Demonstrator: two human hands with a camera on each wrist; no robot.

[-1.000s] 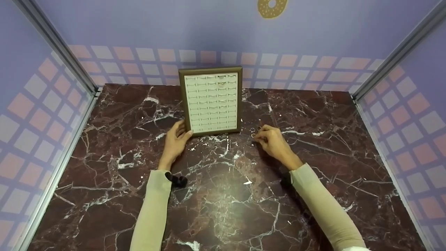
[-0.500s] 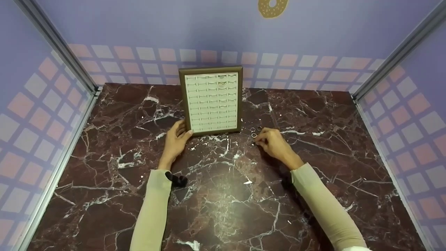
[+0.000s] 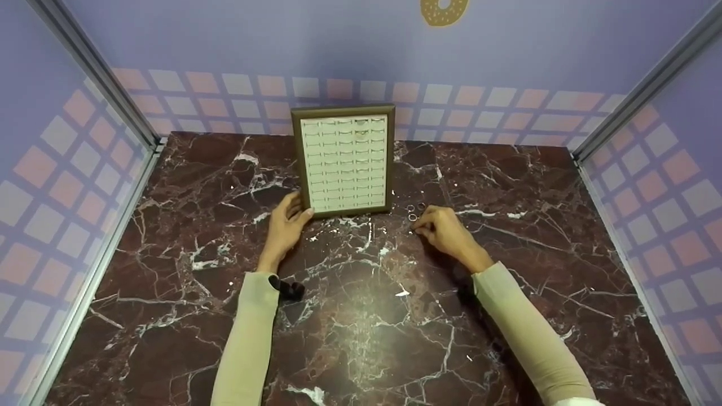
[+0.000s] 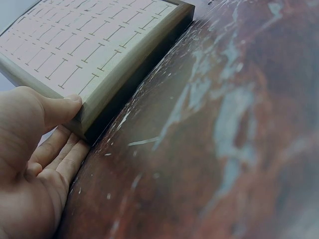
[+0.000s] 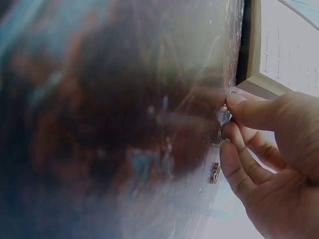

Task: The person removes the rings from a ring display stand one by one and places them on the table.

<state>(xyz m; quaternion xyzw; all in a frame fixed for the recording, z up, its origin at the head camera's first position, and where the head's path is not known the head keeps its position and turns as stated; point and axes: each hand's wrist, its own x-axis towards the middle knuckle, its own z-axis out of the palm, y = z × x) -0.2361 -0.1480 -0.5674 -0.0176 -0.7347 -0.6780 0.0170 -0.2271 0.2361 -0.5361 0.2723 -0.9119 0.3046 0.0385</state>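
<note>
A brown-framed ring display board [image 3: 348, 163] leans upright at the back, its white face lined with rows of short slots. Two small ring-like pieces show in its upper rows. My left hand [image 3: 286, 225] grips the lower left corner, thumb [image 4: 65, 107] on the front of the frame and fingers beneath and behind. To the right of the board, my right hand [image 3: 445, 228] has its thumb and bent fingers close together at the tabletop, right beside a few small rings [image 3: 412, 217]. A ring [image 5: 214, 173] lies just below its fingers in the right wrist view. I cannot tell whether the fingertips hold one.
Dark red marble with white veins covers the tabletop [image 3: 361, 338]. A purple back wall [image 3: 225, 45] with pink and white squares stands close behind the board. Side walls with metal edge rails [image 3: 598, 107] bound the table on both sides.
My right hand has drawn back slightly toward me, and the rings beyond its fingertips now show more fully. The left hand keeps its grip on the board.
</note>
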